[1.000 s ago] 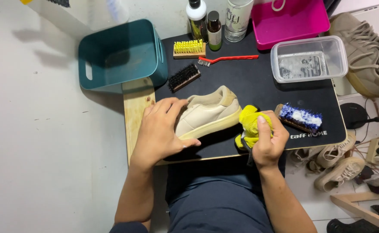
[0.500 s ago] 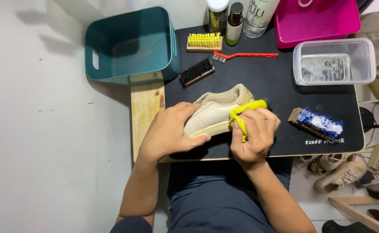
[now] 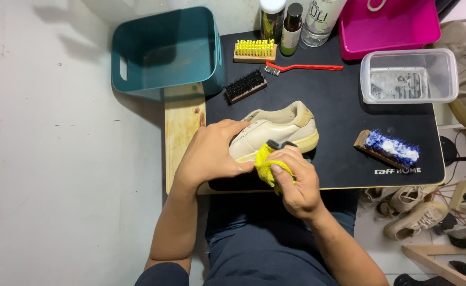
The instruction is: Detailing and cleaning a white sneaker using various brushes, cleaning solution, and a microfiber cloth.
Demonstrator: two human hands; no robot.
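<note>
Left hand [image 3: 212, 156] steadying cream sneaker [image 3: 278, 127], right hand [image 3: 294, 180] pressing yellow cloth [image 3: 265, 165]

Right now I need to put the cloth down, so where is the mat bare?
The black mat is bare between the cream sneaker, the clear tub and the blue-bristled brush. The far edge is crowded: bottles, yellow brush, red brush.

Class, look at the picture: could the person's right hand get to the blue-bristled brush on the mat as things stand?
Probably yes. The blue-bristled brush lies on bare black mat on the right hand side, nothing between them. That hand holds a yellow cloth, though, so it isn't free.
</note>
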